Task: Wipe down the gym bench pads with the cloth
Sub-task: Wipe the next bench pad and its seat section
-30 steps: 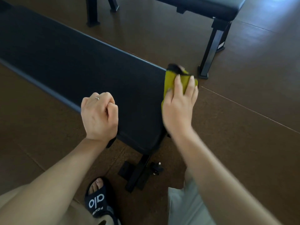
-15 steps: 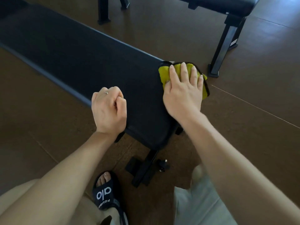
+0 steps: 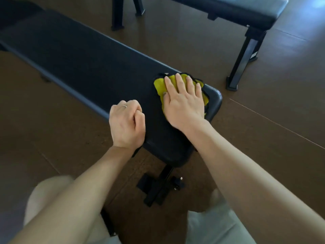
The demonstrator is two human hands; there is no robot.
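My flat right hand [image 3: 184, 104] presses the cloth [image 3: 161, 86] at the bench pad [image 3: 84, 59]'s near end; left hand [image 3: 127, 125] fisted, empty; most length looks unwiped.

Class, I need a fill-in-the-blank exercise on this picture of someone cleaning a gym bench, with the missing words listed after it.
1. The right hand presses a cloth whose colour is ____.
2. The cloth lies on the long black padded bench, near its ____ end.
3. The left hand, wearing a ring, is curled into a ____.
4. A second black bench stands on the ____ floor.

Missing words: yellow; near; fist; brown
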